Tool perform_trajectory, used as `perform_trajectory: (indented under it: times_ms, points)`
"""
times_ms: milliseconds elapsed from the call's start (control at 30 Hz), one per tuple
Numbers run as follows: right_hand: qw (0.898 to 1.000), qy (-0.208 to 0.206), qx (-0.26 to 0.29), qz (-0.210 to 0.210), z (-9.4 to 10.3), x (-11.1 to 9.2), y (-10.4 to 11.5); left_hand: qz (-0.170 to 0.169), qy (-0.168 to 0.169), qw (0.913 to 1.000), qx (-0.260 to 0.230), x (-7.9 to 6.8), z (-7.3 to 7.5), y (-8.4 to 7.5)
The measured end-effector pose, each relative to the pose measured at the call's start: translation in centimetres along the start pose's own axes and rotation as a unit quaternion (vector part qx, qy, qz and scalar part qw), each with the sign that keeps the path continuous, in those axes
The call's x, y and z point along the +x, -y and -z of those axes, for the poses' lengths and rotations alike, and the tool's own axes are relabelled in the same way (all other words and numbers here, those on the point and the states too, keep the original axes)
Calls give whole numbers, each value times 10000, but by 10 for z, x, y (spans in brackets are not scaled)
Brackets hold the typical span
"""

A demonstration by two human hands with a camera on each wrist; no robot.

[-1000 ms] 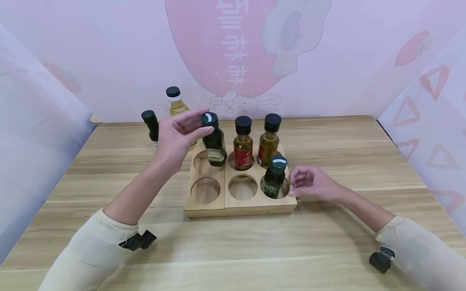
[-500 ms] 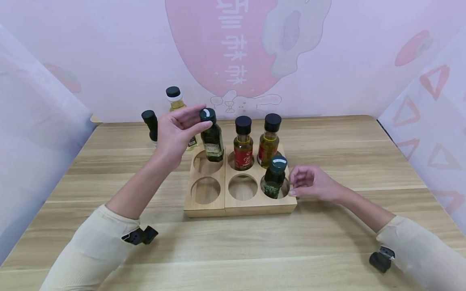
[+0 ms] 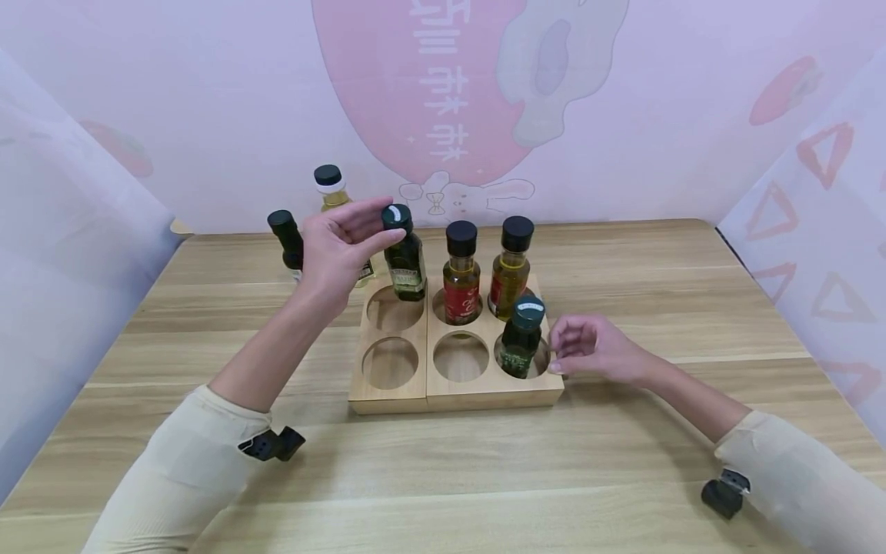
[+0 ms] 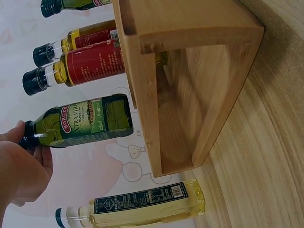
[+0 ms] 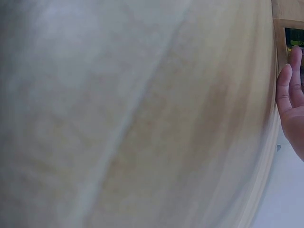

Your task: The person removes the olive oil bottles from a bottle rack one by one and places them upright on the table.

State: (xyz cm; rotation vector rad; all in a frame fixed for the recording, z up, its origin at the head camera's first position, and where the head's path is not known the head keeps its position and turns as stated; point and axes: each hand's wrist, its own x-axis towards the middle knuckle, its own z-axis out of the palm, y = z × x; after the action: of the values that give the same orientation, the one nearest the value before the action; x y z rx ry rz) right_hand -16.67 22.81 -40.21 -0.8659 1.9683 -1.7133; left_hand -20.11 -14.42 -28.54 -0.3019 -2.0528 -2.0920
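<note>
My left hand (image 3: 332,250) pinches the dark cap of a green olive oil bottle (image 3: 407,269) between thumb and fingers. That bottle hangs above the back left hole of a wooden rack (image 3: 457,402); in the left wrist view its base (image 4: 124,116) is apart from the rack's top (image 4: 175,21). Two red-labelled oil bottles (image 3: 461,288) (image 3: 508,281) stand in the other back holes. A second green bottle (image 3: 521,342) leans slightly in the front right hole. Beside it, my right hand (image 3: 598,350) rests at the rack's right side, fingers loosely bent, holding nothing.
Behind my left hand stand a pale yellow oil bottle (image 3: 334,196) and a dark bottle with a black cap (image 3: 287,237), both partly hidden. A printed pink backdrop (image 3: 657,154) rises at the rear edge of the wooden table (image 3: 471,477).
My left hand has lifted the green olive oil bottle slightly higher, away from the rack. My right hand and the bottles in the rack stay where they were.
</note>
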Motion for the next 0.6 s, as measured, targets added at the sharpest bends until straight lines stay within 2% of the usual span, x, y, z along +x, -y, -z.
perform_trajectory:
  times_ms: [600]
  points:
    - [10000, 12, 66, 44, 0, 0, 0, -234, -128, 9995, -184, 10, -2, 1]
